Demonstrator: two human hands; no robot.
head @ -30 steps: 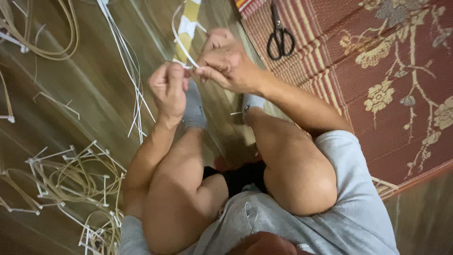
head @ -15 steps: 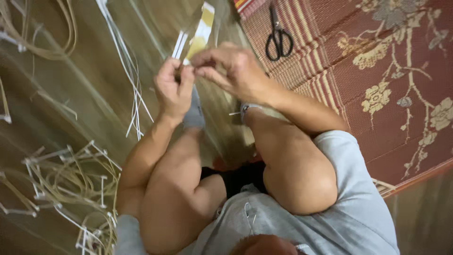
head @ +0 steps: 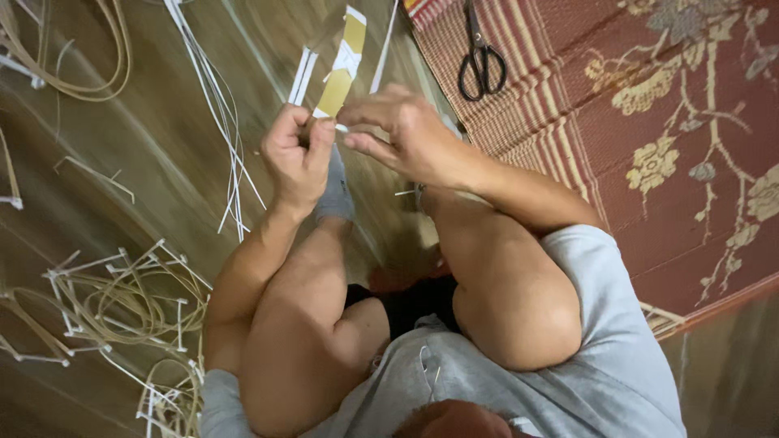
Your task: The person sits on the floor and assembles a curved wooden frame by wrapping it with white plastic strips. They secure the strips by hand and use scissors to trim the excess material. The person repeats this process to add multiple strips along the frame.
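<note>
I sit on a wooden floor with my knees up. My left hand (head: 299, 154) is closed around the lower end of a flat tan strip (head: 344, 66) bound with a white strip. My right hand (head: 398, 134) pinches the same piece just to the right, fingertips touching near the left thumb. White strips (head: 302, 75) stick up beside the tan strip, above my left hand. Both hands are held above my grey-socked foot (head: 334, 191).
Black scissors (head: 480, 63) lie on a red patterned mat (head: 649, 122) at the upper right. Long white strips (head: 219, 105) lie on the floor at upper left. A tangle of tan cane coils with white ties (head: 122, 308) sits at lower left.
Both hands shifted slightly left and up, and the tan strip has been turned so it stands up more clearly above the hands.
</note>
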